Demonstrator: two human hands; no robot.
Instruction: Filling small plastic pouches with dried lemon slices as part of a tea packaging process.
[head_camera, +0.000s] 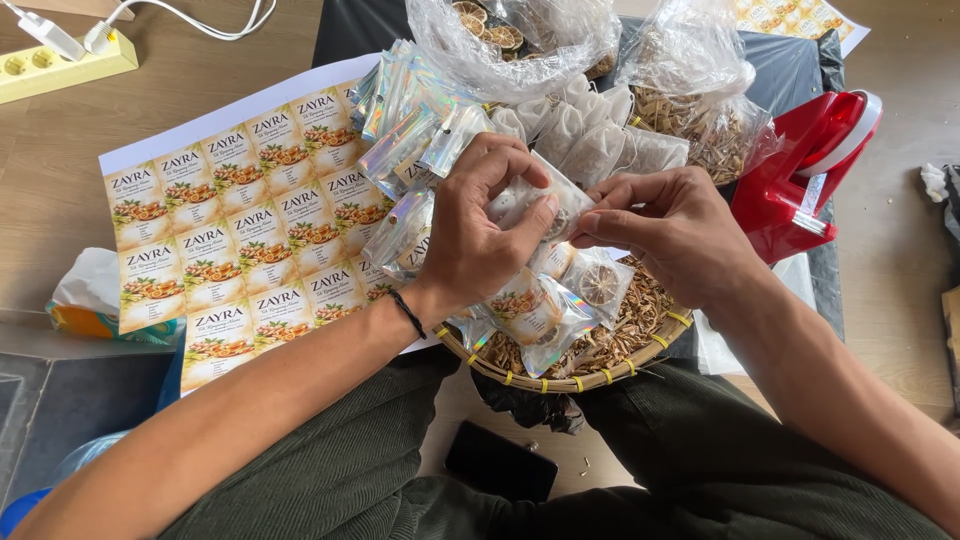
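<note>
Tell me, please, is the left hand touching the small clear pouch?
Touching: the head view shows the left hand with its fingers curled around the small clear pouch.

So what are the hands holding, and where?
Both hold one small clear pouch. The left hand grips its left side, and the right hand pinches its right edge with its fingertips.

It looked like a small home packing workspace, set up low on a pale wooden floor (900, 260) where the person sat. A printed sheet of identical product labels (230, 240) lay spread beside a heap of shiny holographic foil sachets (400, 120). Clear plastic bags of dried citrus slices and herbs (690, 90), a round woven bamboo tray (590, 378), a red tape dispenser (800, 170) and a yellow power strip (60, 65) crowded around.
</note>
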